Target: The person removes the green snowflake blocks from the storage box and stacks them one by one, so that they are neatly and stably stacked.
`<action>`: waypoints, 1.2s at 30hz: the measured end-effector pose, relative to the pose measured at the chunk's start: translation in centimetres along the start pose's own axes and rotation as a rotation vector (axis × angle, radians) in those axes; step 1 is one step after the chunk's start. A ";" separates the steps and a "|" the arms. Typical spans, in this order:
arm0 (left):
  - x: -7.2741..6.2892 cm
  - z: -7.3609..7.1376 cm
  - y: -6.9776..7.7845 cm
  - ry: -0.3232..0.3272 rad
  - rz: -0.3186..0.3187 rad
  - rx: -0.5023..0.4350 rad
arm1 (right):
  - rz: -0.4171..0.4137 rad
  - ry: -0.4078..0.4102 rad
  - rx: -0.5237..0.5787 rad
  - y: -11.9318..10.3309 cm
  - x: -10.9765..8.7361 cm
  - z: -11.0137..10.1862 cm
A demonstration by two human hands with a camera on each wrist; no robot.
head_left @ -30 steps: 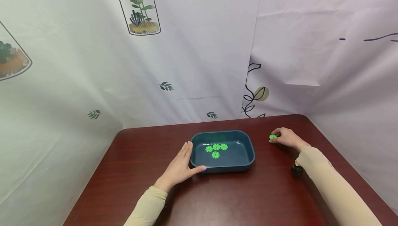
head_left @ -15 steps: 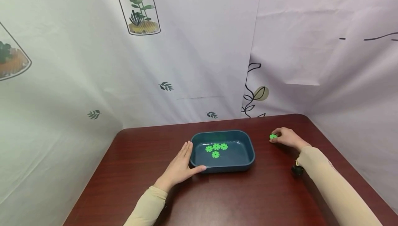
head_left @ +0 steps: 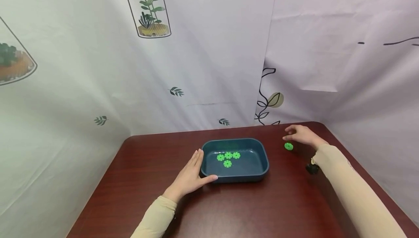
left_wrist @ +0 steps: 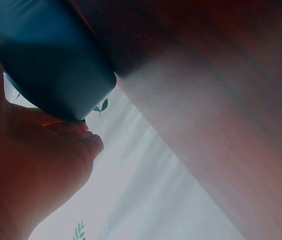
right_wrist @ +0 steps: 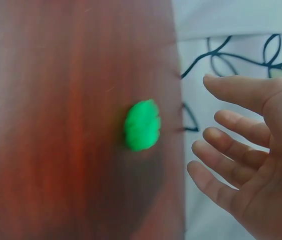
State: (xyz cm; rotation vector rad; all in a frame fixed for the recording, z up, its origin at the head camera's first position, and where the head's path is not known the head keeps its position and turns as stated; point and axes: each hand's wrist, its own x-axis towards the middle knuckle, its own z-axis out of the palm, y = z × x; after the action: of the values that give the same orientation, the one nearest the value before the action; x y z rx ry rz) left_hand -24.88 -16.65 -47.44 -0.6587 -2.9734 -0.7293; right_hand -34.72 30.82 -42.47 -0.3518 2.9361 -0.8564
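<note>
A dark teal rectangular tray [head_left: 252,177] stands on the table, with several green notched discs [head_left: 227,163] lying flat on its floor. My left hand [head_left: 187,179] rests against the tray's left end, fingers straight along the side and thumb at the front rim. In the left wrist view, that hand [left_wrist: 45,150] touches the tray's outer wall [left_wrist: 50,60]. Right of the tray, a single green notched disc [head_left: 288,146] lies on the table. Just above it hovers my right hand [head_left: 302,135], holding nothing. The right wrist view shows its fingers [right_wrist: 226,145] spread, apart from the blurred disc [right_wrist: 143,125].
The dark red wooden table [head_left: 262,212] ends at a pale printed cloth [head_left: 209,67] at the back and sides. A small black object [head_left: 312,169] sits under the right wrist.
My right hand has let go of the green disc and lifted slightly off it; the disc stays on the table. My left hand keeps its place on the tray. The head view shifted slightly.
</note>
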 end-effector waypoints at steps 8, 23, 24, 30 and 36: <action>-0.1 -0.1 0.0 0.004 -0.001 0.007 | -0.063 0.003 0.001 -3.8 1.9 -0.7; -0.2 -0.3 0.2 0.000 0.006 -0.009 | -0.222 -0.091 -0.016 -10.5 4.2 2.2; -0.2 -0.3 0.2 0.001 0.010 -0.014 | -0.239 -0.095 -0.023 -10.9 4.2 2.4; -0.1 -0.1 0.3 0.003 0.014 -0.021 | -0.322 -0.174 -0.034 -12.9 4.3 3.8; -0.3 -0.2 0.5 -0.001 -0.004 -0.027 | -0.339 -0.263 -0.078 -14.3 4.6 5.6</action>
State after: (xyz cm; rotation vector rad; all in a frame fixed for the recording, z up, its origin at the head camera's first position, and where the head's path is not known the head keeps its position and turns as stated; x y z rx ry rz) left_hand -24.45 -16.49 -47.09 -0.6544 -2.9723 -0.7709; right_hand -35.61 15.14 -39.48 -0.9115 2.7082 -0.6637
